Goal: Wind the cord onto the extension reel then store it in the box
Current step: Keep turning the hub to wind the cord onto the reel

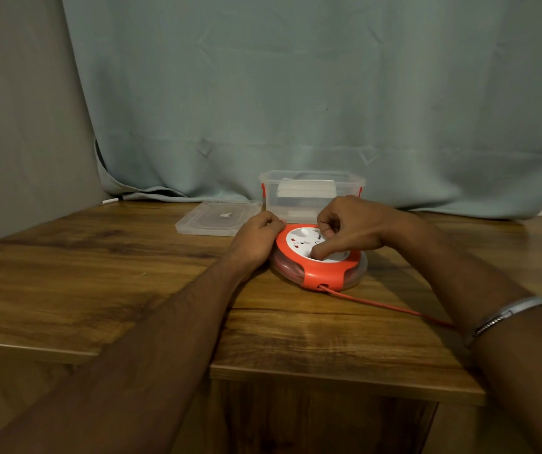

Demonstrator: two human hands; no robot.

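- The extension reel [320, 257] lies flat on the bench [99, 263], just in front of the open clear box [309, 191]; the box's lid [218, 217] lies beside it.
- Winding appears to be the step in hand: a length of red cord [384, 304] runs out of the reel's near slot toward the bench edge.
- The left hand [256, 237] curls its fingers against the reel's left rim, steadying it.
- The right hand [349, 227] sits on the white hub, fingers bent, seemingly pinching a winding knob; the knob itself is hidden.
- Next likely calls for turning the hub until the loose cord is drawn in.
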